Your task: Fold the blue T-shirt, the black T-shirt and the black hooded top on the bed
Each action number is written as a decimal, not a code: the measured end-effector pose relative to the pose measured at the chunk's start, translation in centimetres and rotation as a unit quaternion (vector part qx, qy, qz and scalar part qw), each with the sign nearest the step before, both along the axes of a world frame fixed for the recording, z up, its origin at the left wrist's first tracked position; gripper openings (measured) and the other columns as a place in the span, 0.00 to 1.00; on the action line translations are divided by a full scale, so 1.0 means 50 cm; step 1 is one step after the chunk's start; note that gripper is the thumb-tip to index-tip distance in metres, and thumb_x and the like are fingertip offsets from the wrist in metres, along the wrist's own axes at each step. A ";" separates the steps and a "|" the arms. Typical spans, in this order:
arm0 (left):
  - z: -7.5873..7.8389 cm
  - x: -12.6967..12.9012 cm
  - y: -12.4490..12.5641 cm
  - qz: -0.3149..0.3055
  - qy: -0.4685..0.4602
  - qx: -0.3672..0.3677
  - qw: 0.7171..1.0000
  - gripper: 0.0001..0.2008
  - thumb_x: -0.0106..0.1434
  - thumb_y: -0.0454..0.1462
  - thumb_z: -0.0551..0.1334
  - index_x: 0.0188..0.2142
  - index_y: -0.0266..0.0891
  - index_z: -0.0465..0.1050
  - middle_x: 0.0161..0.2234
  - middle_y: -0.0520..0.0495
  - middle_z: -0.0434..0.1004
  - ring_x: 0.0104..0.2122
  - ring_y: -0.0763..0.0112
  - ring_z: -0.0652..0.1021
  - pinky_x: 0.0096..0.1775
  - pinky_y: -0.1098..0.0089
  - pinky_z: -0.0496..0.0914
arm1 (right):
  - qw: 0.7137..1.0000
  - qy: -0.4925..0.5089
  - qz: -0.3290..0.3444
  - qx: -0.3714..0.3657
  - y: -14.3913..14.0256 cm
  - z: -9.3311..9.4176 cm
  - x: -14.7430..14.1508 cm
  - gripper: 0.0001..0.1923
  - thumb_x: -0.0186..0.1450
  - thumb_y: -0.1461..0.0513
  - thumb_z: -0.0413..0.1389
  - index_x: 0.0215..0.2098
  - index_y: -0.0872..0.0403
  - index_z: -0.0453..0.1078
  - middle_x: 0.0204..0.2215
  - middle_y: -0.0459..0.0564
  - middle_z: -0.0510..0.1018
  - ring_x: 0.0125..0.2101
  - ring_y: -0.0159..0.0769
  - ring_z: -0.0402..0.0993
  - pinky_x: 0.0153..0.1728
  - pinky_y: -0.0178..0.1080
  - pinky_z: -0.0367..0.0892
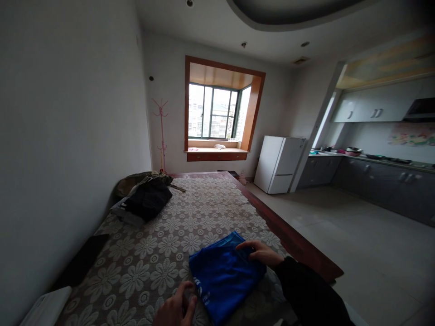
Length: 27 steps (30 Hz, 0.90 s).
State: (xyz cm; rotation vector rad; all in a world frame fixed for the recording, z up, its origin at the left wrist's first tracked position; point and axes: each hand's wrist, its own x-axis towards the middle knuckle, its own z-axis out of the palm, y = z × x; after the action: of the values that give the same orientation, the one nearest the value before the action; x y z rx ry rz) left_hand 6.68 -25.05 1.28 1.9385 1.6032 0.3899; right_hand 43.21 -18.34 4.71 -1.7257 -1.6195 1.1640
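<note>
A folded blue garment (pixel 226 278) with small white print near its left edge lies on the flower-patterned cloth (pixel 163 274). My right hand (pixel 263 253) rests at the garment's upper right, index finger stretched over the fabric and thumb apart. Just off the lower left edge of the garment is my left hand (pixel 176 305), its fingers bent and a gap between thumb and index finger. Nothing shows in either hand. The lower part of my left hand is cut off by the frame.
Dark clothes (pixel 147 199) are heaped at the far left, against the wall. A white flat object (pixel 45 308) sits at the lower left. Beyond stand a pink coat rack (pixel 162 131), a window (pixel 217 111), a white fridge (pixel 280 163) and kitchen cabinets (pixel 384 181).
</note>
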 end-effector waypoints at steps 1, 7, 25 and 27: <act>0.004 0.000 -0.003 0.004 -0.004 0.006 1.000 0.18 0.72 0.43 0.50 0.57 0.50 0.71 0.36 0.53 0.84 0.41 0.64 0.84 0.39 0.69 0.70 | 1.000 -0.008 0.005 -0.002 0.019 0.003 0.016 0.28 0.48 0.65 0.54 0.46 0.51 0.82 0.35 0.47 0.84 0.35 0.41 0.79 0.40 0.41 0.75; 0.013 0.001 -0.010 0.042 -0.008 0.015 0.999 0.16 0.73 0.43 0.50 0.52 0.48 0.74 0.34 0.52 0.84 0.39 0.65 0.83 0.39 0.69 0.68 | 0.994 -0.109 -0.005 0.018 0.147 0.015 0.135 0.29 0.43 0.71 0.53 0.40 0.52 0.84 0.38 0.46 0.85 0.37 0.39 0.80 0.40 0.36 0.74; -0.013 -0.011 -0.009 0.048 -0.042 0.022 0.998 0.16 0.72 0.45 0.51 0.47 0.49 0.76 0.32 0.51 0.83 0.37 0.61 0.82 0.39 0.66 0.67 | 0.902 -0.155 -0.392 0.089 -0.016 -0.033 0.436 0.26 0.46 0.68 0.59 0.45 0.57 0.81 0.42 0.58 0.84 0.49 0.52 0.78 0.53 0.46 0.72; -0.014 -0.011 -0.010 0.046 -0.048 0.023 0.998 0.16 0.72 0.45 0.50 0.47 0.49 0.76 0.32 0.51 0.83 0.36 0.61 0.82 0.39 0.66 0.67 | 0.907 -0.108 -0.396 0.097 -0.071 -0.061 0.413 0.28 0.48 0.65 0.61 0.49 0.54 0.79 0.42 0.55 0.84 0.45 0.48 0.81 0.48 0.43 0.75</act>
State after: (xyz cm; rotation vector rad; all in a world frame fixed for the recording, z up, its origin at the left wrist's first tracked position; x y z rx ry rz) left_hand 6.12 -25.55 0.59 1.8548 1.6378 0.5527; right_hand 63.87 -21.89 1.68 -2.1123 -0.9059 0.4135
